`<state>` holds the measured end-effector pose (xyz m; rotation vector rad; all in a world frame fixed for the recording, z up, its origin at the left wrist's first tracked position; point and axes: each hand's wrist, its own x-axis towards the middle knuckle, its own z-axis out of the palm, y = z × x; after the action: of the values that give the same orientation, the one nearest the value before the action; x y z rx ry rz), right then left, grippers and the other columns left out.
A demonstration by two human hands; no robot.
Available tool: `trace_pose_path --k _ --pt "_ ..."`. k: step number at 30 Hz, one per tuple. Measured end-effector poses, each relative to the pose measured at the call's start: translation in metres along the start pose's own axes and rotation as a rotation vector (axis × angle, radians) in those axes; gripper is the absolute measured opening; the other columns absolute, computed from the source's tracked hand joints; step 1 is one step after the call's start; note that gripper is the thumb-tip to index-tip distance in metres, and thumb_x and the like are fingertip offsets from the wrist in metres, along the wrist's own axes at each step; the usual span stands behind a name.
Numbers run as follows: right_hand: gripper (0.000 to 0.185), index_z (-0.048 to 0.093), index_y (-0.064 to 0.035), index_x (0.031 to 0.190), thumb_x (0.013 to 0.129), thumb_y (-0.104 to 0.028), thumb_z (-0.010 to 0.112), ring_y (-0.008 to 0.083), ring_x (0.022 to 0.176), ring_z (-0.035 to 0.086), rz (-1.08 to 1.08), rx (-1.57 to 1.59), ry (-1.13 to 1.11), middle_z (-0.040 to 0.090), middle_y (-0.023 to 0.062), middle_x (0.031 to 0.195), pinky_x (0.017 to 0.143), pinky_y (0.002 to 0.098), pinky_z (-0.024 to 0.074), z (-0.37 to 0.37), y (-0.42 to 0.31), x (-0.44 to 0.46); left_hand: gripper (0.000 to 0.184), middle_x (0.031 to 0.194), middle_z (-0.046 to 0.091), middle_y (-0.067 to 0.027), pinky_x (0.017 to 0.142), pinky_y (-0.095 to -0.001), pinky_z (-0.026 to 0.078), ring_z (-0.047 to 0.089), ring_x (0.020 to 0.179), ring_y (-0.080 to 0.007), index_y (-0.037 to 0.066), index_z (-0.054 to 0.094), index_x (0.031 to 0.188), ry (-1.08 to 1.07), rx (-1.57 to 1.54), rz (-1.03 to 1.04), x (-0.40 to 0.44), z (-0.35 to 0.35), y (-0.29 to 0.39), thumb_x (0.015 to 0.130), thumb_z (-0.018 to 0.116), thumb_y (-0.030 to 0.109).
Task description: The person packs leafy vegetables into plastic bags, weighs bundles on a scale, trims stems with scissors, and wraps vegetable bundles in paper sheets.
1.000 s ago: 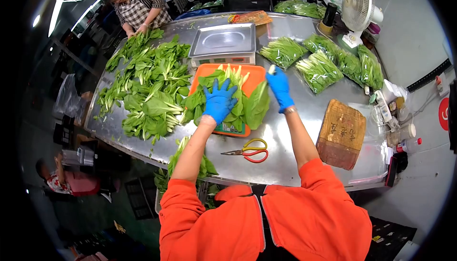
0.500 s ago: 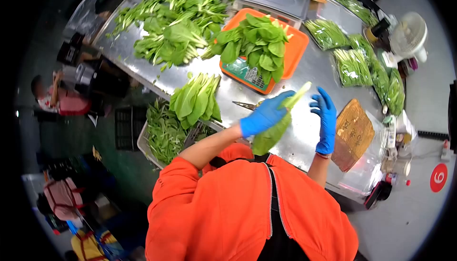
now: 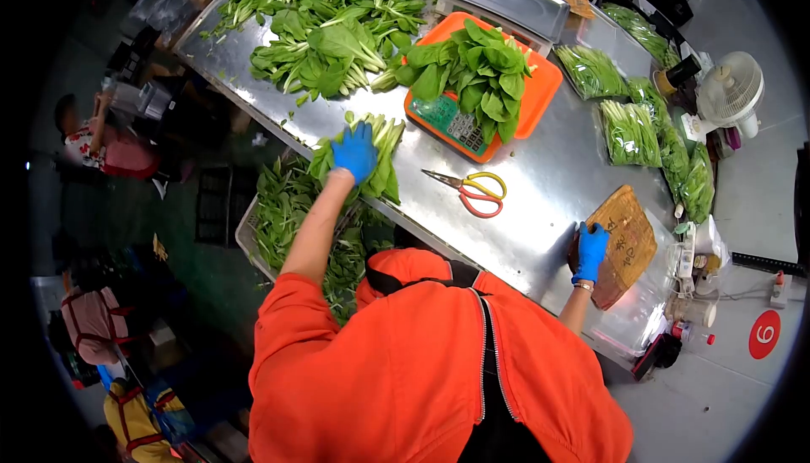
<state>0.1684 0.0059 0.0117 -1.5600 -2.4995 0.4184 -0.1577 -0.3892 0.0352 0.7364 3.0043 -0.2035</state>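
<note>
My left hand (image 3: pixel 355 152), in a blue glove, lies on a bunch of leafy greens (image 3: pixel 387 159) at the table's near edge. Its fingers are stretched over the pale stalks. On the right, my gloved right hand (image 3: pixel 592 252) rests at the left side of a brown, paper-like slab (image 3: pixel 629 239) with handwriting on it. Its fingertips are somewhat apart, and I see nothing gripped in them. Between my hands lie scissors (image 3: pixel 469 189) with yellow and red handles. An orange digital scale (image 3: pixel 537 102) carries a pile of greens (image 3: pixel 485 79).
Loose greens (image 3: pixel 337 41) cover the far left of the metal table (image 3: pixel 531 201). Bagged vegetables (image 3: pixel 631 134) and a white fan (image 3: pixel 731 92) stand at the right. A crate of leaves (image 3: pixel 246 231) sits below the near edge. Another person (image 3: pixel 101 138) is at far left.
My left hand has moved left to the bunch, and the single stalk of greens is no longer in it. My right hand has come down to the brown slab. The scissors now show fully.
</note>
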Motion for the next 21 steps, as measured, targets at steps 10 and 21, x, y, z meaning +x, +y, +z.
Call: trace_pose_path --k 10,21 --pt "0.033 0.054 -0.0003 0.107 0.084 -0.024 0.053 0.0141 0.076 0.059 -0.109 1.204 -0.202 0.06 0.0088 0.091 0.062 0.0236 0.0463 -0.037 -0.129 0.04 0.057 0.121 0.046 -0.0182 0.094 -0.0403 0.034 0.043 0.114 -0.0298 0.005 0.041 0.124 0.087 -0.851 0.192 0.065 -0.07 -0.022 0.078 0.058 0.035" --pt "0.055 0.057 0.0031 0.088 0.077 -0.05 0.051 0.035 0.073 0.058 -0.21 0.766 -0.32 0.059 0.0222 0.085 0.066 0.0383 0.0458 0.016 -0.284 0.133 0.068 0.105 0.058 -0.0096 0.083 -0.0299 0.041 0.054 0.095 -0.0155 0.004 0.056 0.11 -0.622 -0.851 0.186 0.258 -0.16 0.14 0.072 0.054 0.06"
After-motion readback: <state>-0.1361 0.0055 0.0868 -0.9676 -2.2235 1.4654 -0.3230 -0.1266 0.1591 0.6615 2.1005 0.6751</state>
